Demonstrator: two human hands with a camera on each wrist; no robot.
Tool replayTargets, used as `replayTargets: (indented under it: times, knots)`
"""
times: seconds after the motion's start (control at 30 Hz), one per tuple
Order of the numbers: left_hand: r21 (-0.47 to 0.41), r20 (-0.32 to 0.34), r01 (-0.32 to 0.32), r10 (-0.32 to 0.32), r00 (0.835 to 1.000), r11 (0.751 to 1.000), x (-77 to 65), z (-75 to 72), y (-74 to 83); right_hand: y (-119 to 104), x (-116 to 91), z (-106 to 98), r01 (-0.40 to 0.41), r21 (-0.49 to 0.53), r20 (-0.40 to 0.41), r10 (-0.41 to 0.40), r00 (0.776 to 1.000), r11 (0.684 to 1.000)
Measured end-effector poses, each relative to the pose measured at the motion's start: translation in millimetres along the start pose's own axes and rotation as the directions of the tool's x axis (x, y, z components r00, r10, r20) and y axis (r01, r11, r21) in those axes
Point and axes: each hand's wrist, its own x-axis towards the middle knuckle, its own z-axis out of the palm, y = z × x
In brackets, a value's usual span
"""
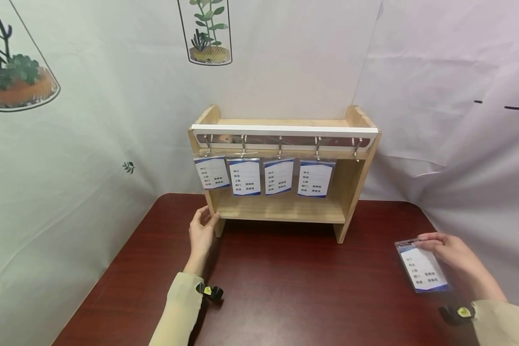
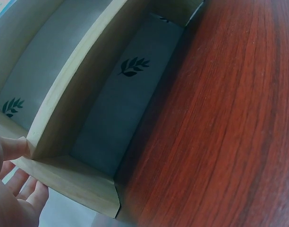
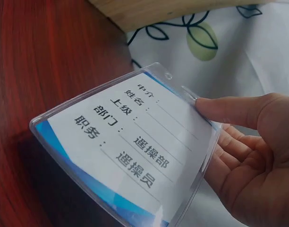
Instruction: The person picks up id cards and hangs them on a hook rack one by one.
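My right hand [image 1: 451, 252] pinches a badge holder [image 1: 423, 268] by its top edge, right of the wooden rack [image 1: 281, 214]. In the right wrist view the badge holder [image 3: 130, 146] is clear plastic around a white card with blue corners; the thumb lies on its front, the fingers behind. With thumb and fingers, my left hand [image 1: 202, 233] grips the rack's left side panel near the lower shelf. The left wrist view shows that hand [image 2: 17, 175] at the panel's edge. Several similar badges [image 1: 244, 177] hang from metal hooks [image 1: 280, 146] along the rack's front; the rightmost hook [image 1: 356, 149] bears none.
The rack stands toward the back of a dark red wooden table [image 1: 294, 288]. Behind and beside it hangs a pale cloth [image 1: 91, 168] printed with plants. Wrist-worn cameras [image 1: 209, 291] sit at both sleeves.
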Motion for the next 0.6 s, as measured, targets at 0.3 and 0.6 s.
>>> replayTargets:
  times: [0.3, 0.6]
  knots:
    - [0.007, 0.008, -0.003, 0.002, 1.0, 1.0, -1.2, -0.8, -0.2, -19.1, -0.3, 4.8, 0.072, 0.051, -0.045, -0.069, 0.997, 0.996]
    - [0.009, 0.014, 0.003, -0.003, 1.0, 1.0, -0.3, -0.8, -0.1, -35.7, 0.1, 8.4, 0.107, 0.161, -0.049, -0.1, 0.994, 0.981]
